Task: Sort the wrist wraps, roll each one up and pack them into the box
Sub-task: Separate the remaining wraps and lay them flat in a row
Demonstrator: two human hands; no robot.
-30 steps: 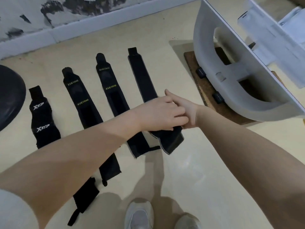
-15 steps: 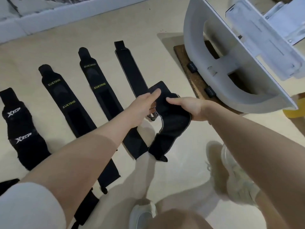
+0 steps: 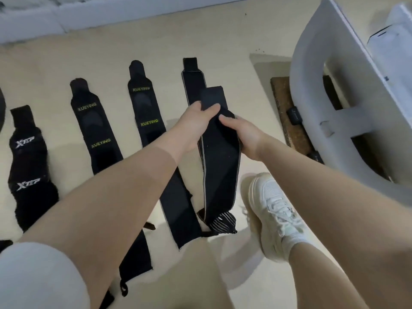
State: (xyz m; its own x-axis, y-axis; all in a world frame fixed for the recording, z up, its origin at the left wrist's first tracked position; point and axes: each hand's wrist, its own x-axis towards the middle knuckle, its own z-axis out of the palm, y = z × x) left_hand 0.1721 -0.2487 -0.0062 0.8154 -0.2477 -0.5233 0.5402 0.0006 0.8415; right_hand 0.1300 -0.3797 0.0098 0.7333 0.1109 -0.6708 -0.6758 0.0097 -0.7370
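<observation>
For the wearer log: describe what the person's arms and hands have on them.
Both forearms are bare, and so are the left hand and right hand: no gloves, rings, watch or wristband show. A short pale grey sleeve covers the left upper arm; no sleeve shows on the right arm.

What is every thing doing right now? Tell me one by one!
Left hand: pinches the held wrap's top end.
Right hand: grips the held wrap's edge.
Held wrap: lifted, hanging, unrolled.
Plain wrap: flat on the floor, unrolled.
Two XUEYING wraps: flat, side by side, unrolled.
XTEP wrap: on the floor, unrolled.
White shoe: on the foot, laced.
</observation>
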